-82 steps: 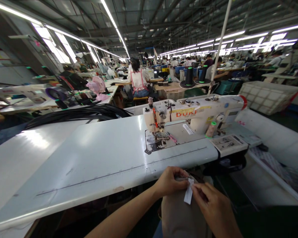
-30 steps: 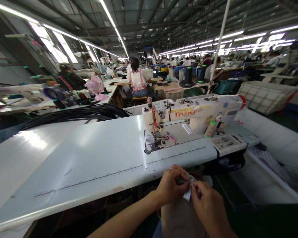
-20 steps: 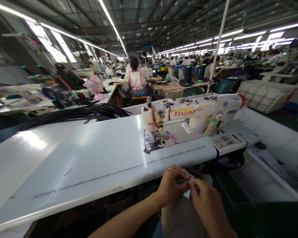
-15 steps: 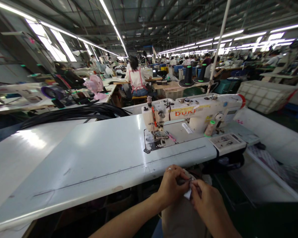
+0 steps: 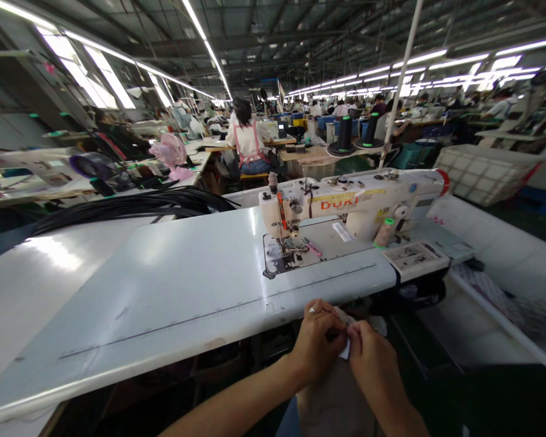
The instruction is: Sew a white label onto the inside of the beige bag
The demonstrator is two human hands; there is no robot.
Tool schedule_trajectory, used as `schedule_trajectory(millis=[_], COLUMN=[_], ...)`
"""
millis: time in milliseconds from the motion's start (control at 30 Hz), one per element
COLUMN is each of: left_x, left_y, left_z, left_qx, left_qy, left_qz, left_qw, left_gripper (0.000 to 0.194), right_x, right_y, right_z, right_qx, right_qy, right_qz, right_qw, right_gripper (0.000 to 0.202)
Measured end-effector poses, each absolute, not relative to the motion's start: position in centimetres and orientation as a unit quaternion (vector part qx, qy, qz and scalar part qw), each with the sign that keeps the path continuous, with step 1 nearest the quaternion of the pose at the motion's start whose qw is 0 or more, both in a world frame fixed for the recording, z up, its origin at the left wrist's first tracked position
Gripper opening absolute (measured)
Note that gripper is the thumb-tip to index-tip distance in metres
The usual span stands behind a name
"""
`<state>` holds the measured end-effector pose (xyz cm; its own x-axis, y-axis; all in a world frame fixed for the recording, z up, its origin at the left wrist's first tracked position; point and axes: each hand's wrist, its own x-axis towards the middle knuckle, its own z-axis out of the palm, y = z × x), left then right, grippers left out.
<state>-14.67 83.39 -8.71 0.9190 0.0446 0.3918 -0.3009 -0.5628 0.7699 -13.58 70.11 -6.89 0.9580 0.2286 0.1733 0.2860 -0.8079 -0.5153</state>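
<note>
My left hand (image 5: 321,337) and my right hand (image 5: 369,349) meet below the front edge of the sewing table, fingertips pinched together on a piece of beige fabric (image 5: 332,397). The cloth hangs down from the fingers over my lap. A small white piece, perhaps a label (image 5: 345,349), pokes out between the two hands. Exactly what the fingertips grip is partly hidden. Beyond the hands stands a white sewing machine (image 5: 327,203), with pink-handled thread snips (image 5: 312,246) lying on its bed right of the needle.
The pale table (image 5: 164,291) carries a printed ruler line along its front. Black strips (image 5: 131,206) lie bundled at the back left. A beige thread spool (image 5: 384,232) and a parts tray (image 5: 415,263) stand at the machine's right. A co-worker (image 5: 249,136) sits ahead, facing away.
The right fingers have closed in beside the left ones, and less of the white piece shows. The camera view has shifted slightly.
</note>
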Motion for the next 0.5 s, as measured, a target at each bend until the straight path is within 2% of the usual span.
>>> schedule_trajectory(millis=[100, 200, 300, 400, 500], left_x=[-14.6, -14.7, -14.9, -14.9, -15.0], left_y=[83.4, 83.4, 83.4, 83.3, 83.3], left_z=[-8.7, -8.5, -8.5, -8.7, -8.8], left_qx=[0.871, 0.871, 0.874, 0.877, 0.878], left_qy=[-0.053, -0.028, -0.023, -0.027, -0.039], left_qz=[0.172, 0.174, 0.172, 0.173, 0.18], left_qw=[0.457, 0.458, 0.455, 0.447, 0.441], left_gripper=[0.017, 0.015, 0.014, 0.016, 0.016], right_x=[-13.5, -13.8, -14.0, -13.9, -13.6], right_y=[69.7, 69.1, 68.8, 68.9, 69.1], right_z=[-6.5, -6.2, -6.3, -6.3, -6.1], right_qx=[-0.937, -0.88, -0.829, -0.839, -0.892], right_qy=[-0.13, -0.114, -0.065, -0.036, -0.053], right_qz=[0.019, 0.128, 0.176, 0.185, 0.165], right_qw=[0.324, 0.443, 0.527, 0.511, 0.417], right_gripper=[0.029, 0.03, 0.028, 0.016, 0.016])
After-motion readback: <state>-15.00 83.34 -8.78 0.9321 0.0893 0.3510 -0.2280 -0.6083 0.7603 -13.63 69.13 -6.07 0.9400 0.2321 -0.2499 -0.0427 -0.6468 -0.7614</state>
